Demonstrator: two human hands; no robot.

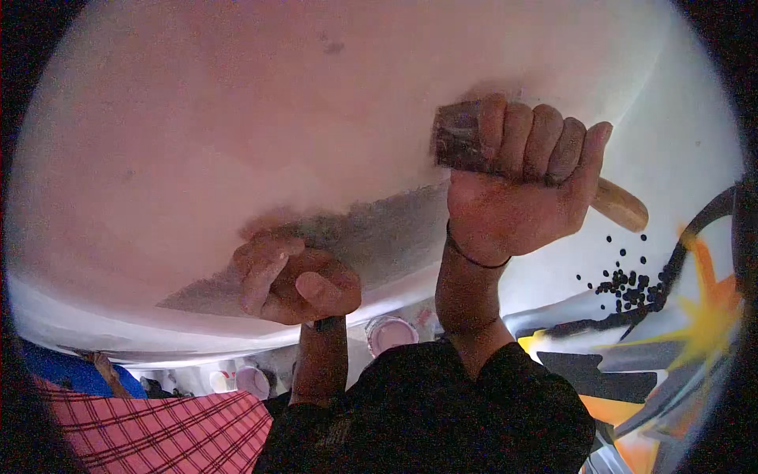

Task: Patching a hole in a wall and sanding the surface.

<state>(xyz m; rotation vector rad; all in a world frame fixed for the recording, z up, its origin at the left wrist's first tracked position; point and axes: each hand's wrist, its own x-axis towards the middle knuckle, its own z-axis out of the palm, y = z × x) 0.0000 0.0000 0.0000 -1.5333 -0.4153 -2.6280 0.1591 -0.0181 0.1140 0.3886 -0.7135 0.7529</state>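
Note:
My right hand is closed round a wide, flat brush with a dark head and a wooden handle, which pokes out to the lower right. Its head lies on or very near a large pink painted surface. Lower and to the left, my left hand is curled beside that same surface, above a grey shadowed band; whether it holds anything, or touches the surface, I cannot tell.
Small tubs of pink paint stand below. At lower left are pink checked cloth and another person's arm beside blue fabric. On the right is a painted mural with black, yellow and orange shapes.

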